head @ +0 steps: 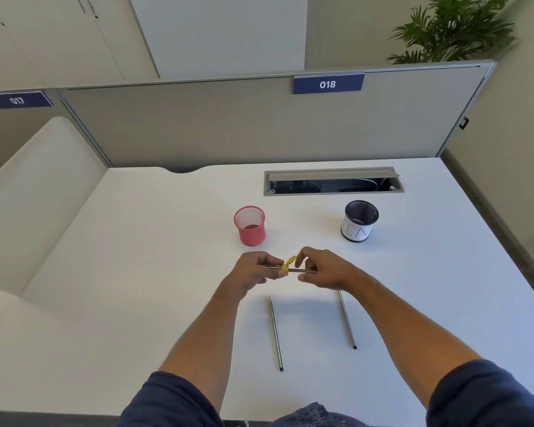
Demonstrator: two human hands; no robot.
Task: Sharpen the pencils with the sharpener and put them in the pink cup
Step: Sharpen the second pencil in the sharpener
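Yellow sharpener [288, 265]: pinched in left hand [253, 271]
Right hand [324, 269]: fingers closed round slim pencil [302, 270]
Pink cup [249, 225]: round mesh

An office workstation is indicated by a white desk [154, 241] enclosed by grey partition panels [228, 124] tagged with numbered labels [328, 84], a built-in cable hatch [333, 181], cabinets [59, 35] and a potted plant [453, 29] behind.

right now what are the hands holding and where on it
The left hand pinches the yellow sharpener; the right hand grips the shaft of a pencil that runs into it.
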